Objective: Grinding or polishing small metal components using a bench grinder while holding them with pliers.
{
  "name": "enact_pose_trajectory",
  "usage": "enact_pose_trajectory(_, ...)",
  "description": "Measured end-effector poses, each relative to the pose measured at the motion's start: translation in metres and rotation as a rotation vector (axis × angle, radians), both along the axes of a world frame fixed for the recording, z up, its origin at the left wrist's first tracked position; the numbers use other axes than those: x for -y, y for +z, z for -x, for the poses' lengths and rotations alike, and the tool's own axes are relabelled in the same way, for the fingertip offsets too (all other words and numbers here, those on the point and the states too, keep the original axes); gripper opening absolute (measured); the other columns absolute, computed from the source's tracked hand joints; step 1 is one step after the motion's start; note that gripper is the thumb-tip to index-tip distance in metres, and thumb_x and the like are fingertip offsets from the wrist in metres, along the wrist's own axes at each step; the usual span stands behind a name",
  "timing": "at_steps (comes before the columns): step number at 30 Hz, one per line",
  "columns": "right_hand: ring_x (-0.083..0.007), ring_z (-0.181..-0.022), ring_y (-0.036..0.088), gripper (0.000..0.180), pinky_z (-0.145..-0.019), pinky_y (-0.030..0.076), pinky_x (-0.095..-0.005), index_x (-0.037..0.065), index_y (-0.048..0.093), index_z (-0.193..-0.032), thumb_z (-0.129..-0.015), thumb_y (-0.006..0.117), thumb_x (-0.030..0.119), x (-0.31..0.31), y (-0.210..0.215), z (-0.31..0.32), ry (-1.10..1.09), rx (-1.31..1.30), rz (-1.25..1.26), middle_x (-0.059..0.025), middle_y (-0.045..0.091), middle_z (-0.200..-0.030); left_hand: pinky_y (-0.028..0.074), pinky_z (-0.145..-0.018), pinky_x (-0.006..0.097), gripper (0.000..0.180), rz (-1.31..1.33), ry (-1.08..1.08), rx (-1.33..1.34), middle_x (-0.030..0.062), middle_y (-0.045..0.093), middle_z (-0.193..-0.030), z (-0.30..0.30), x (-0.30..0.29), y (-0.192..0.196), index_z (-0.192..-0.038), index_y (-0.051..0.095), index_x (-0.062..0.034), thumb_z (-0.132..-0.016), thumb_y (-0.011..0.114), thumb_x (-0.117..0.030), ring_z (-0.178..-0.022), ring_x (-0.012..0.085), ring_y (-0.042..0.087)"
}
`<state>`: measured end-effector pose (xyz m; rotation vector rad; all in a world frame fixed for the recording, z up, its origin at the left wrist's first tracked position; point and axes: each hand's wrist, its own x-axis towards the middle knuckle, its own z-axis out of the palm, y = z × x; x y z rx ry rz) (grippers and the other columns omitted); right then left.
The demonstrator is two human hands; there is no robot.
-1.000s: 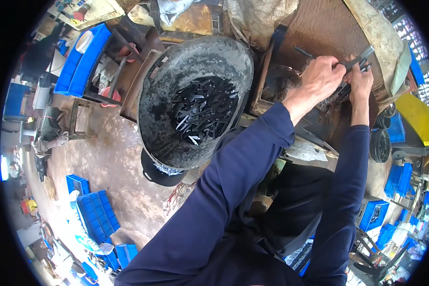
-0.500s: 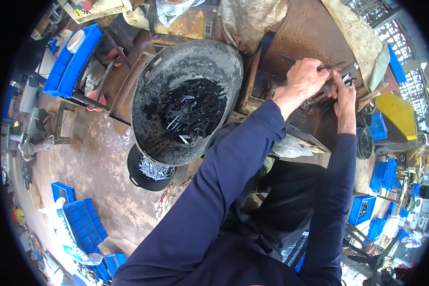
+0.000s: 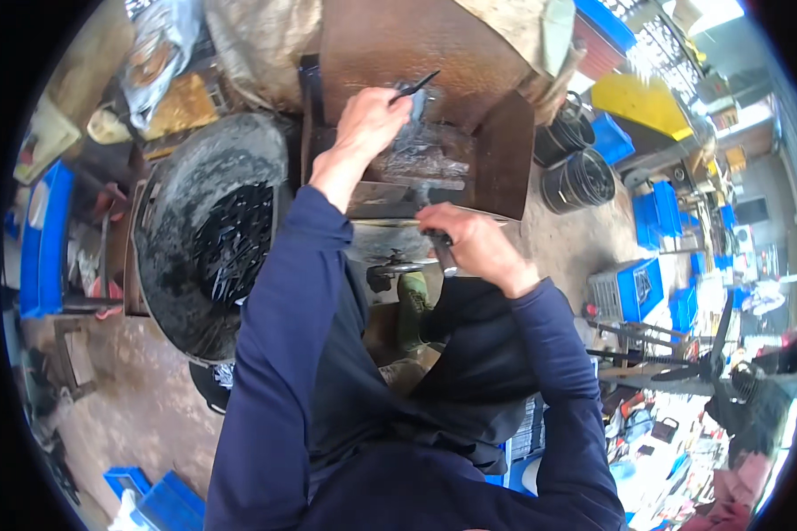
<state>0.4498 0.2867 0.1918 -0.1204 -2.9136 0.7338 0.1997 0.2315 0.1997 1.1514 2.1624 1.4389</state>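
Observation:
My left hand (image 3: pixel 368 121) is closed on a thin dark metal strip (image 3: pixel 418 84), its pointed end sticking up to the right. It is held above a brown metal work box (image 3: pixel 507 159), where a rough grey metal block (image 3: pixel 421 165) sits. At the box's near edge, my right hand (image 3: pixel 480 246) is wrapped round a bar-like tool (image 3: pixel 445 255) with a dark, shiny lower end. A narrow shaft rises above that hand toward the block; I cannot make out the tool's kind. On the left stands a large grey basin (image 3: pixel 170 190) with many dark metal strips (image 3: pixel 239 239) inside.
Black buckets (image 3: pixel 580 181) stand right of the box, with a yellow panel (image 3: pixel 639 104) behind. Blue crates (image 3: pixel 639 288) are farther right, near a fan (image 3: pixel 717 363). A blue bin (image 3: pixel 46 239) is at far left. Partly hidden below the basin is a black pan (image 3: pixel 208 385).
The view has swung right, so the basin and box appear farther left. My hands, close together before, are now apart: left over the box, right at its near edge.

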Motion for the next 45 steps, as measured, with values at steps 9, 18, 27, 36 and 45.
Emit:
enact_pose_trajectory(9,-0.0206,-0.092,0.069,0.026,-0.077,0.055,-0.0318,0.003,0.066,-0.105,-0.08,0.069,0.001,-0.037,0.025,0.008,0.089,0.066,0.214,-0.0071,0.07,-0.107,0.05,-0.082,0.044,0.026,0.354,-0.161,-0.324,0.0214,0.068,-0.093,0.024,-0.003,-0.048,-0.103,0.071,-0.0071,-0.092,0.061,-0.028,-0.095,0.036,0.065)
enact_pose_trajectory(18,-0.008,-0.051,0.046,0.015,-0.049,0.045,-0.0287,0.001,0.061,-0.105,-0.095,0.064,0.012,-0.06,0.037,0.05,-0.598,-0.252,1.105,-0.0113,0.068,-0.093,0.05,-0.072,0.039,0.022,0.185,-0.175,-0.389,0.0186,0.067,-0.084,0.037,-0.018,-0.093,-0.102,0.068,-0.0028,-0.092,0.058,-0.02,-0.079,0.0306,0.067)
enact_pose_trajectory(27,-0.0101,-0.046,0.048,0.013,-0.043,0.046,-0.0289,-0.002,0.061,-0.102,-0.095,0.062,0.008,-0.055,0.03,0.079,-0.618,-0.534,1.301,-0.0131,0.068,-0.087,0.037,-0.051,0.028,0.026,0.018,-0.284,0.307,0.0011,0.063,-0.073,0.003,-0.011,-0.009,-0.101,0.07,-0.0036,-0.097,0.057,-0.025,-0.056,0.0096,0.046)
enact_pose_trajectory(36,-0.0098,-0.048,0.047,0.016,-0.047,0.048,-0.0315,-0.001,0.062,-0.098,-0.095,0.064,0.014,-0.054,0.031,0.078,-0.625,-0.609,1.2,-0.0107,0.067,-0.088,0.03,-0.049,0.025,0.03,-0.031,-0.398,0.566,-0.0002,0.063,-0.079,-0.018,-0.011,0.005,-0.105,0.067,-0.0033,-0.096,0.058,-0.03,-0.056,0.0058,0.041)
enact_pose_trajectory(45,-0.011,-0.051,0.052,0.019,-0.053,0.053,-0.0331,0.0,0.062,-0.097,-0.096,0.064,0.019,-0.063,0.03,0.061,-0.625,-0.543,1.296,-0.0083,0.065,-0.083,0.046,-0.081,0.037,0.031,0.235,-0.184,0.005,0.0121,0.065,-0.092,0.028,-0.019,-0.067,-0.113,0.065,0.0,-0.092,0.052,-0.018,-0.09,0.0248,0.06)
